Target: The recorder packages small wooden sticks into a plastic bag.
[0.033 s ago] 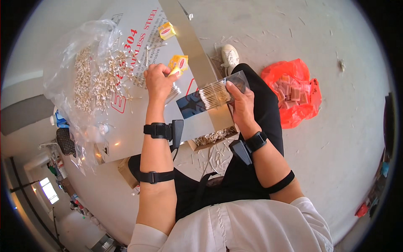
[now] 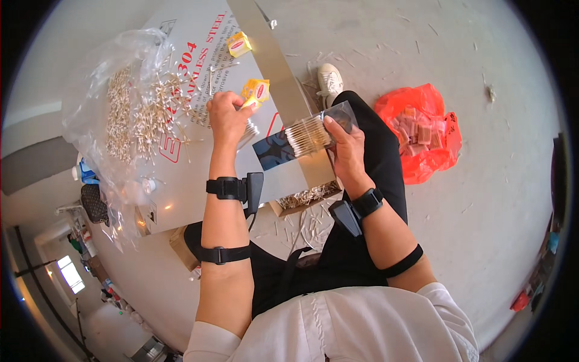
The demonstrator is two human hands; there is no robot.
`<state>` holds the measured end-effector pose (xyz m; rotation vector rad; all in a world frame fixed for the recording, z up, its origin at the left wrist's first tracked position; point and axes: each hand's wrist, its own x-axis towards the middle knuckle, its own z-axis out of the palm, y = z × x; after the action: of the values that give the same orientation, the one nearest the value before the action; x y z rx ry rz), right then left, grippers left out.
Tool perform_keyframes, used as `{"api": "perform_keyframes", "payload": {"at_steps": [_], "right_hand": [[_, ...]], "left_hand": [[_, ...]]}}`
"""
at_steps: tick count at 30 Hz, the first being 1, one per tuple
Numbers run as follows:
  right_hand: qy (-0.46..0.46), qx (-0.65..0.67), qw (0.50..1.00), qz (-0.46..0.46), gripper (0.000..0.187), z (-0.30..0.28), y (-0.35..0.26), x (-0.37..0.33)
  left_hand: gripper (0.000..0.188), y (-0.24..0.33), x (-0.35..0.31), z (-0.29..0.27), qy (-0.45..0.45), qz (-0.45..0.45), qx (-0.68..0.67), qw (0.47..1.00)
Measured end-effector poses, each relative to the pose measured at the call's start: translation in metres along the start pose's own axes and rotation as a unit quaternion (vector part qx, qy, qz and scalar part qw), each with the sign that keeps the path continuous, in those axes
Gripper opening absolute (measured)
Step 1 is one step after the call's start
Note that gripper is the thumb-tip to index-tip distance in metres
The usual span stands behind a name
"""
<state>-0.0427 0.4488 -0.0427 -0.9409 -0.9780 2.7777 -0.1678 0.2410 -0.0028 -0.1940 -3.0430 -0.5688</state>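
Observation:
My right hand point(image 2: 348, 145) grips a clear plastic sleeve of cotton swabs point(image 2: 306, 136), thumb on top. A dark blue patterned card point(image 2: 274, 151) sticks out of the sleeve's left end. My left hand point(image 2: 229, 114) is closed, its fingertips against the lower edge of a yellow box point(image 2: 256, 92). Whatever those fingers pinch is hidden. White swab tips point(image 2: 251, 129) show just beside that hand's palm; whether it holds them I cannot tell. Farther left, a loose heap of cotton swabs point(image 2: 160, 111) spills from a large clear plastic bag point(image 2: 84, 114).
The work surface point(image 2: 199, 187) is a grey printed sheet. Another yellow box point(image 2: 239, 44) stands at its far side. Below its near right edge sits a carton of swabs point(image 2: 307, 198). A red plastic bag point(image 2: 422, 163) of small pink packs lies on the floor, among scattered swabs.

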Motion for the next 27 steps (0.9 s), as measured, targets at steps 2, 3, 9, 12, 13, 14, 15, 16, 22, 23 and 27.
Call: {"api": "perform_keyframes", "payload": {"at_steps": [2,3,9,12,13,14,15,16,22,23,27], "right_hand": [[0.0,0.009,1.0,-0.001,0.008,-0.003,0.001,0.003],[0.0,0.004,1.0,-0.001,0.008,-0.002,0.002,0.003],[0.004,-0.002,1.0,0.009,0.007,-0.002,-0.002,0.001],[0.007,0.005,1.0,0.021,0.007,0.0,-0.003,0.0],[0.002,0.02,1.0,0.02,0.007,0.002,-0.002,-0.001],[0.002,0.021,1.0,0.021,0.007,0.003,-0.002,-0.001],[0.001,0.021,1.0,0.019,0.007,0.002,-0.001,0.0],[0.0,0.022,1.0,0.016,0.007,0.002,0.0,0.0],[0.011,0.0,1.0,0.021,0.007,0.001,0.0,0.0],[0.013,0.0,1.0,0.021,0.007,0.001,0.0,0.0],[0.012,-0.001,1.0,0.011,0.007,0.001,-0.001,-0.001]], "left_hand": [[0.027,0.005,-0.002,0.0,-0.005,-0.05,-0.078,0.996],[0.025,0.006,-0.005,-0.001,-0.006,-0.104,-0.152,0.983],[0.011,0.036,-0.035,-0.024,-0.104,-0.176,-0.443,0.873],[0.019,0.04,-0.052,-0.021,-0.183,-0.134,-0.393,0.891],[0.024,0.044,-0.058,-0.019,-0.181,-0.127,-0.411,0.884],[0.024,0.047,-0.063,-0.016,-0.181,-0.127,-0.41,0.885],[0.027,0.05,-0.068,-0.011,-0.173,-0.113,-0.427,0.88],[0.031,0.052,-0.071,-0.006,-0.166,-0.098,-0.444,0.875],[0.035,0.058,-0.074,0.009,-0.124,-0.071,-0.367,0.919],[0.036,0.06,-0.073,0.011,-0.11,-0.058,-0.343,0.931],[0.037,0.071,-0.069,0.01,-0.112,-0.048,-0.288,0.95]]}}
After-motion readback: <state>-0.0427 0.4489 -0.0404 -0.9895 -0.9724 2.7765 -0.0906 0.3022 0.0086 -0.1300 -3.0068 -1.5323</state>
